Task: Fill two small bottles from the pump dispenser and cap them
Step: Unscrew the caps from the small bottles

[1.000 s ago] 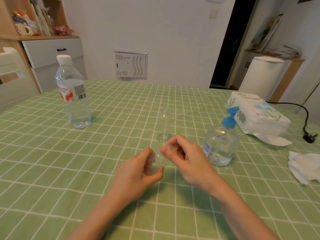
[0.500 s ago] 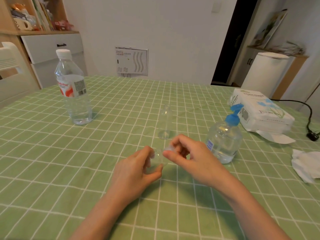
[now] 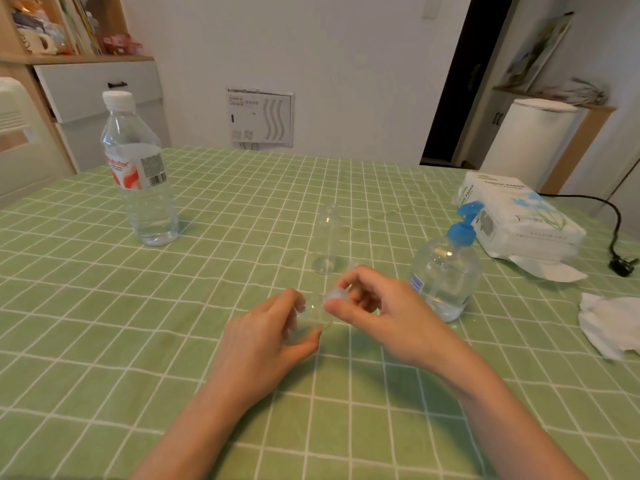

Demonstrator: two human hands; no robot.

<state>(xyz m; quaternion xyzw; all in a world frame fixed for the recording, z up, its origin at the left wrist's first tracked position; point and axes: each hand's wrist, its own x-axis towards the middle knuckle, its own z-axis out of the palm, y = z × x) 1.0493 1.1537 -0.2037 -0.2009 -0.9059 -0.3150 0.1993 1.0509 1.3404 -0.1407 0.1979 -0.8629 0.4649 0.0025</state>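
My left hand (image 3: 266,337) grips a small clear bottle (image 3: 313,315) lying sideways just above the green checked tablecloth. My right hand (image 3: 377,308) pinches a small translucent cap (image 3: 335,293) at the bottle's mouth. Whether the cap sits on the neck or just beside it, I cannot tell. A second small clear bottle (image 3: 326,239) stands upright and uncapped a little beyond my hands. The pump dispenser (image 3: 446,268), clear with a blue pump head, stands to the right of my right hand, partly filled with clear liquid.
A large water bottle (image 3: 138,174) with a white cap stands at the far left. A tissue pack (image 3: 519,216) lies at the far right, with crumpled white tissue (image 3: 609,327) near the right edge and a black cable and plug (image 3: 620,261) beyond.
My hands have stayed together at the same spot. The right fingers have shifted slightly on the cap at the bottle's mouth. The camera has tilted a little.
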